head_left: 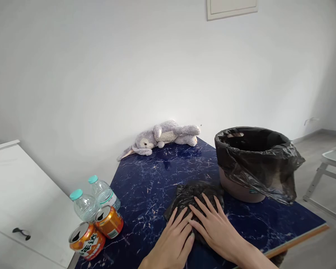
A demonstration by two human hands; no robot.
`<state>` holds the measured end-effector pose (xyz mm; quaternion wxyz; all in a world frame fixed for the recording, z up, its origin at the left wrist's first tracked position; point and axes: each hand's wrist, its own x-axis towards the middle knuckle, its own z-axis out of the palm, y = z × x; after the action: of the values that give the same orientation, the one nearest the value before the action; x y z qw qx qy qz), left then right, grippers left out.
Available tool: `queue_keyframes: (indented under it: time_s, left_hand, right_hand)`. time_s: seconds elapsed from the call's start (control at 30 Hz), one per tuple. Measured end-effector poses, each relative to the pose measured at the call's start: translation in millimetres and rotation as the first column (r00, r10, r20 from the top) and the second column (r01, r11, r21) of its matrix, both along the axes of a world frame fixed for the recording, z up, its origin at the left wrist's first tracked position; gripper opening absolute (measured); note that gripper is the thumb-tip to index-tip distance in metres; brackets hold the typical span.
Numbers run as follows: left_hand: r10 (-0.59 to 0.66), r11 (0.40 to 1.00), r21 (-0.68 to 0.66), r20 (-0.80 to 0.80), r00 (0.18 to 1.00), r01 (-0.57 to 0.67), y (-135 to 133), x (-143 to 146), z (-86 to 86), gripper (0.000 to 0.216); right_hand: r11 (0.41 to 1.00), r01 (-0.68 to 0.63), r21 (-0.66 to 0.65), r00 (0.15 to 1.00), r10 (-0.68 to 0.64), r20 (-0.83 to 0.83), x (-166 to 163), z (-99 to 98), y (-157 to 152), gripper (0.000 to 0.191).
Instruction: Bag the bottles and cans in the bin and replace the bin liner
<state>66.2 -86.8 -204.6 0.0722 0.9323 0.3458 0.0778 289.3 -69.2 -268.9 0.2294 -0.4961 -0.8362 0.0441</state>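
Observation:
A crumpled black plastic bag lies on the blue marbled table. My left hand rests flat on its near left side, fingers stretched forward. Beside it, my right hand presses on the bag with fingers spread. The thumb of my right hand meets the fingers of my left. Just beyond and to the right stands a round trash bin, lined with a black bag folded over its rim.
At the left edge stand two clear bottles with teal caps and two opened orange cans. A grey plush rabbit lies against the back wall. A white cabinet is at left, a folding-legged stool or table at right.

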Motion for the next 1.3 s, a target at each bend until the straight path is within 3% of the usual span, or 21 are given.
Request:
queue_keyframes:
  time_s: [0.13, 0.33, 0.43, 0.6, 0.7, 1.0, 1.13, 1.3]
  left_hand:
    - [0.061, 0.998, 0.014, -0.039, 0.997, -0.061, -17.3, -26.0, 1.0, 0.060]
    - [0.179, 0.975, 0.134, 0.001, 0.984, -0.178, -34.5, -55.3, -16.0, 0.052]
    - [0.237, 0.947, 0.198, 0.094, 0.967, -0.251, -35.7, -55.4, -24.4, 0.041]
    - [0.167, 0.956, 0.220, 0.136, 0.977, -0.194, -32.9, -47.3, -26.2, 0.034]
    - [0.196, 0.950, 0.215, 0.148, 0.969, -0.226, -31.7, -47.8, -27.9, 0.032]
    - [0.244, 0.926, 0.248, 0.181, 0.953, -0.285, -31.3, -51.0, -36.6, 0.036]
    - [0.233, 0.917, 0.279, 0.210, 0.950, -0.286, -29.8, -51.1, -38.7, 0.039]
    - [0.235, 0.917, 0.276, 0.207, 0.950, -0.287, -27.1, -52.3, -43.6, 0.040]
  right_hand:
    - [0.998, -0.047, -0.049, 0.998, 0.049, 0.035, 3.3, -21.7, 9.1, 0.058]
    - [0.999, -0.004, -0.034, 0.999, 0.005, 0.039, -12.3, -27.7, 15.4, 0.061]
    - [0.998, 0.034, -0.051, 0.998, -0.031, 0.058, -27.6, -26.2, 26.0, 0.063]
    - [0.993, 0.084, -0.089, 0.993, -0.076, 0.091, -51.5, -19.6, 50.6, 0.068]
    - [0.987, 0.109, -0.117, 0.990, -0.097, 0.097, -58.3, -17.9, 69.0, 0.068]
    - [0.925, 0.321, -0.203, 0.946, -0.302, 0.122, -34.0, -6.6, 150.4, 0.068]
    - [0.933, 0.333, -0.133, 0.941, -0.320, 0.111, -47.6, 1.8, 131.2, 0.071]
    - [0.971, 0.198, -0.137, 0.978, -0.186, 0.098, -89.5, -6.1, 88.4, 0.082]
